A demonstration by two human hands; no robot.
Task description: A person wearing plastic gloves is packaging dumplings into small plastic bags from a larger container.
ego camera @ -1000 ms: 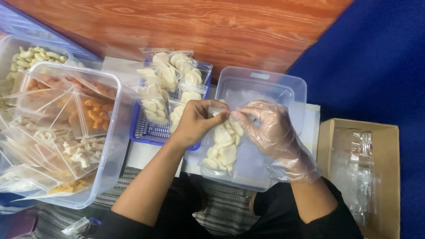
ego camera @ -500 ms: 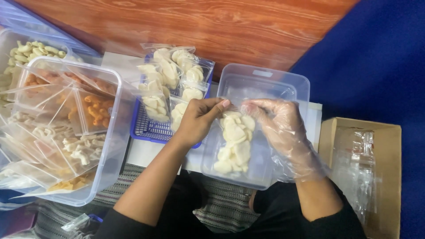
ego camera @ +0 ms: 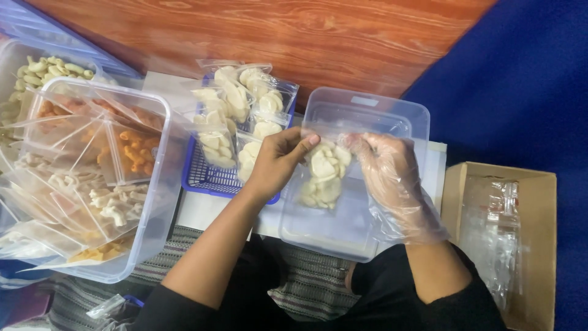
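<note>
Clear cracker bag (ego camera: pixel 323 175) pinched (both hands (ego camera: pixel 277 160)).

Both hands — bare left hand (ego camera: pixel 277 160), gloved right hand (ego camera: pixel 392 175) — pinch a clear bag of pale crackers (ego camera: pixel 323 175).

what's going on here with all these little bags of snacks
A person holds a small clear bag of pale crackers by its top edge, bare left hand on one side, gloved right hand on the other, above an empty clear tub. Filled bags of the same crackers sit in a blue basket. A big bin on the left holds other bagged snacks, and a cardboard box on the right holds empty bags.
</note>
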